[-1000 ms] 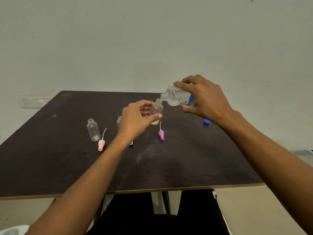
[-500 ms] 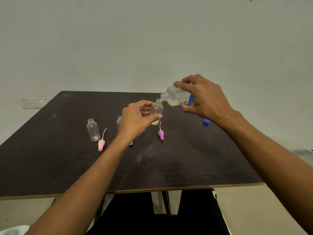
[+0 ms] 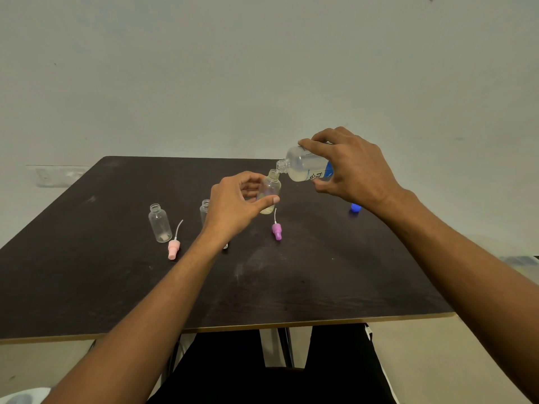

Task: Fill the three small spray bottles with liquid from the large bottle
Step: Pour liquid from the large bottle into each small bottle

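The fingers and thumb of my left hand (image 3: 233, 208) curled round a small spray bottle (image 3: 269, 191), holding it uncapped and slightly tilted above the table (image 3: 87, 272), a little pale liquid in its base. The fingers of my right hand (image 3: 355, 170) gripped the large bottle (image 3: 306, 167), tipped almost flat with its open neck at the small one's mouth. Farther out, an empty bottle (image 3: 159, 223) stood left beside a pink spray cap (image 3: 173, 249), a third bottle (image 3: 205, 209) was half hidden behind my left hand, a purple spray cap (image 3: 277, 231) lay below the held bottle, and a blue cap (image 3: 355, 207) sat behind my right wrist.
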Demonstrator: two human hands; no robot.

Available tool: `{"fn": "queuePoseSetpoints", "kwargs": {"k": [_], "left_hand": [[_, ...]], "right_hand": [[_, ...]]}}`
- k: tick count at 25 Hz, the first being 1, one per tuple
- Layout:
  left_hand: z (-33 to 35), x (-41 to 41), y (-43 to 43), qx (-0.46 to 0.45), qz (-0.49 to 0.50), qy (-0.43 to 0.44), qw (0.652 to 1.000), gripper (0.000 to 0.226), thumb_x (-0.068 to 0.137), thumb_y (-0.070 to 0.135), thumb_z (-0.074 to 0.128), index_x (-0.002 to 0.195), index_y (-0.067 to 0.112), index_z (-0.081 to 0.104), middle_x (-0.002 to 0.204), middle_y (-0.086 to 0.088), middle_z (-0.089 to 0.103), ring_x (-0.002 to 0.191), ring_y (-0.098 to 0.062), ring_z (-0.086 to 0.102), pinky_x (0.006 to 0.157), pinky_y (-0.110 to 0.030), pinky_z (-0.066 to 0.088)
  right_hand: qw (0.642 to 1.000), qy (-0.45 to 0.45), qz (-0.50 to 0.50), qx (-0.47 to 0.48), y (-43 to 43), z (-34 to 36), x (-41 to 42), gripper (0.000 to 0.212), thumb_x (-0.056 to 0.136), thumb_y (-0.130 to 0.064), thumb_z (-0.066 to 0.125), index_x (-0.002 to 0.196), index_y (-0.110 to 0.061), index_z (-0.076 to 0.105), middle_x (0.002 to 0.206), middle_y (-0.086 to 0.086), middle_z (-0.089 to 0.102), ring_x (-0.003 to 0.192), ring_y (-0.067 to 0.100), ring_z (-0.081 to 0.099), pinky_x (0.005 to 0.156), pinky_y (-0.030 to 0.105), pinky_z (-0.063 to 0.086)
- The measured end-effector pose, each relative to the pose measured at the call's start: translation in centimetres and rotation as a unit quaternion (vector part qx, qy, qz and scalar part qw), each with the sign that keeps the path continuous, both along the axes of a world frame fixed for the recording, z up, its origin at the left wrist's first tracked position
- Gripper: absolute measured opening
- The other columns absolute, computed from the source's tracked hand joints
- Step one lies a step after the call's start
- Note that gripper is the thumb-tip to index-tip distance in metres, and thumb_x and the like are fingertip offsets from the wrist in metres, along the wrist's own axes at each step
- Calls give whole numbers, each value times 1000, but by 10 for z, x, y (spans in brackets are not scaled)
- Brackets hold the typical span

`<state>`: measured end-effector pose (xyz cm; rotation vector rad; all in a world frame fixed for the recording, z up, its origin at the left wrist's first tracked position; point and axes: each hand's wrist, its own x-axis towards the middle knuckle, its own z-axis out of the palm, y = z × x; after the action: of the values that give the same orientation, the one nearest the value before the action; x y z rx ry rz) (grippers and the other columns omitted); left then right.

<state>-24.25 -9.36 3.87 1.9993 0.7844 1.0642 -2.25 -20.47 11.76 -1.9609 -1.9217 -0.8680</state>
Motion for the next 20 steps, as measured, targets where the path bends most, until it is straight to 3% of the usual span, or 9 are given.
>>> {"fn": "queuePoseSetpoints", "kwargs": {"k": [5,20], "left_hand": [[0,0,0,-2,0,-1,1000,43,74,35,95,112,25,78,101,16,78,94,10,71,84,-7,55],[1,1,1,-6,1,-1,1000,44,73,35,95,112,24,78,102,13,79,96,4,74,88,-14,58]], "right_hand": [[1000,-3,2,6,0,-1,1,72,82,-35,82,149,-30,56,136,-2,64,122,24,58,74,32,45],[1000,-3,-2,4,-1,-1,0,73,81,-33,84,148,-29,56,136,0,64,123,26,58,79,39,54]]}}
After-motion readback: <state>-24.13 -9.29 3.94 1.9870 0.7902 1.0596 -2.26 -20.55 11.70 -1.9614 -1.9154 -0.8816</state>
